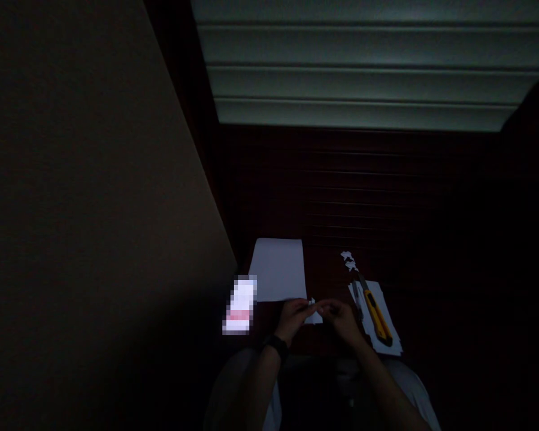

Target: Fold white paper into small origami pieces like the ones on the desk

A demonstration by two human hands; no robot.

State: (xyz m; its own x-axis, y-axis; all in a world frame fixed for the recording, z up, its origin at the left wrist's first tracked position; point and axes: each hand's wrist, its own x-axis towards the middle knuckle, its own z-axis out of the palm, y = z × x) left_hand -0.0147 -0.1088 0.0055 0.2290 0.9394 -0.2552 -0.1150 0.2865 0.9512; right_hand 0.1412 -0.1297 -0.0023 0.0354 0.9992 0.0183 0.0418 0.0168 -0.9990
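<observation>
Close together over the dark table, my left hand [293,318] and my right hand [340,317] pinch a small white piece of folded paper [314,317]. Its exact shape is partly hidden by my fingers, and the light is dim. To the right of my right hand, a yellow utility knife [377,314] lies on a stack of white paper sheets [390,313], beside a thin pen-like item [357,299]. Beyond my left hand is a large white sheet [278,269].
Several small folded paper pieces [349,261] lie at the back right of the table. A lit phone [239,305], its screen blurred out, is left of my left hand. A wall [117,179] rises at the left, and slatted panels [363,84] stand behind the table.
</observation>
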